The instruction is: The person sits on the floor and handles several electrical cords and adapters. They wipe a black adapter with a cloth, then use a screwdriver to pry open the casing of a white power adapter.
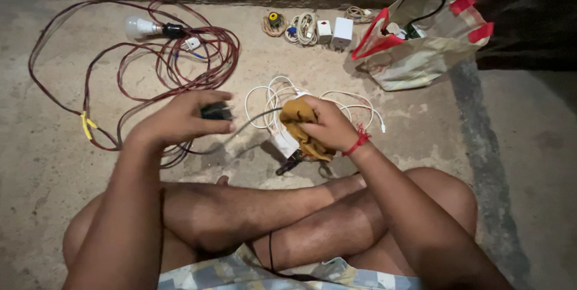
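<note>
My left hand (180,119) grips a small black plug adapter (216,111) from which a dark cable (255,117) runs to the right. My right hand (329,125), with a red thread around the wrist, holds a mustard-yellow cloth (300,123) bunched around the cable. Under the right hand lie a white charger block (285,144) and a coil of white cable (273,94). A black plug end (288,164) rests on the floor below the cloth. I sit cross-legged on the concrete floor.
A long red wire (180,67) loops at the left, with a bulb in a black holder (144,27). By the far wall lie small coiled cables (303,28) and white adapters (341,33). An open cloth bag with red handles (421,43) sits at the right.
</note>
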